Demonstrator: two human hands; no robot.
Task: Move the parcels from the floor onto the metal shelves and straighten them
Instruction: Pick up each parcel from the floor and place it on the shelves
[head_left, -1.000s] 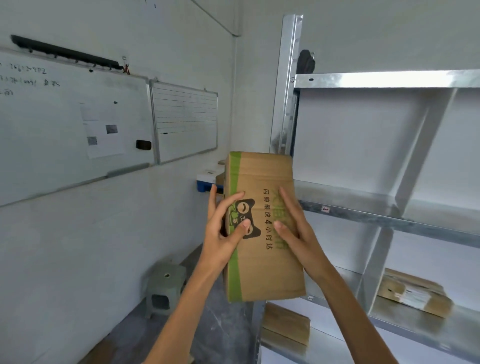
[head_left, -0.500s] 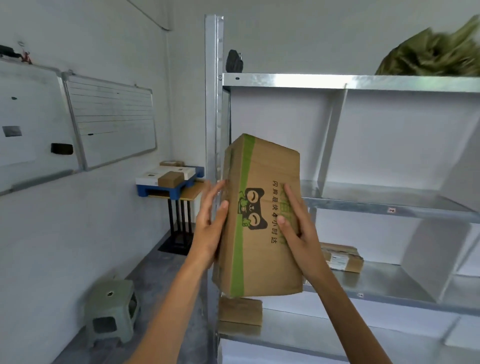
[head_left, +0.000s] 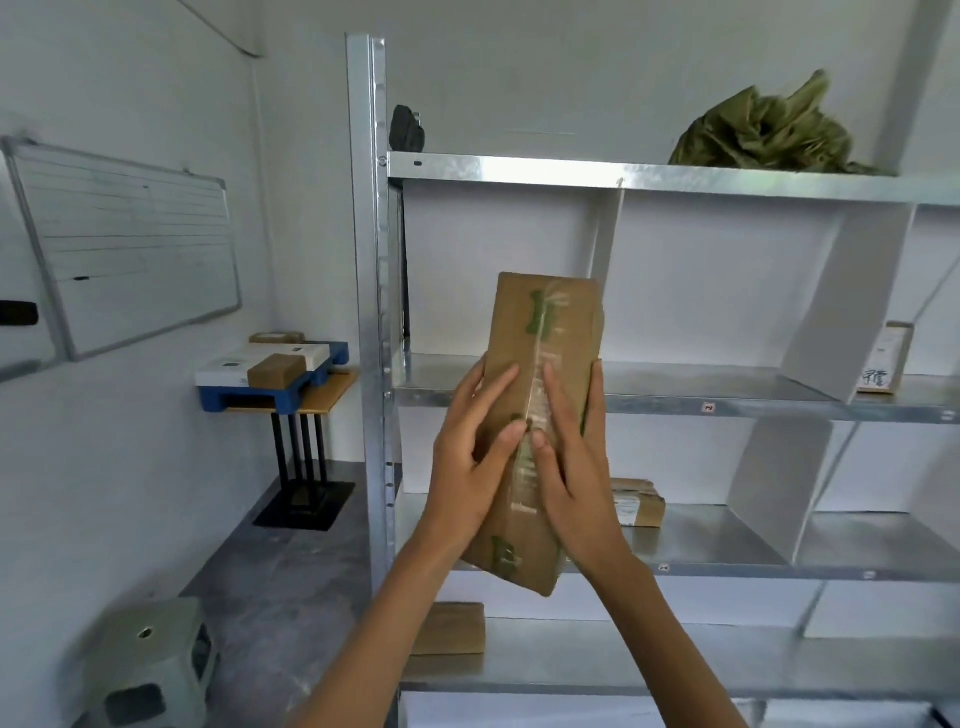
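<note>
A tall brown cardboard parcel (head_left: 545, 332) with green print and clear tape is held upright in the air in front of the metal shelves (head_left: 675, 400). My left hand (head_left: 470, 467) grips its left side, thumb on the taped face. My right hand (head_left: 571, 467) grips its right side, thumb beside the left one. The parcel's top reaches past the middle shelf's front edge; its lower end hangs before the shelf below. A flat parcel (head_left: 636, 501) lies on that lower shelf behind my right hand. Another brown parcel (head_left: 452, 629) lies on the bottom shelf.
White slanted dividers (head_left: 841, 312) split the shelves into bays. A labelled parcel (head_left: 885, 358) leans at the far right. A green sack (head_left: 763, 135) lies on the top shelf. To the left stand a small table with boxes (head_left: 270, 366), a green stool (head_left: 150, 654) and a whiteboard (head_left: 130, 249).
The view has swung right toward the shelves. The parcel has turned so its taped narrow face points at me, and both hands have shifted closer together on it.
</note>
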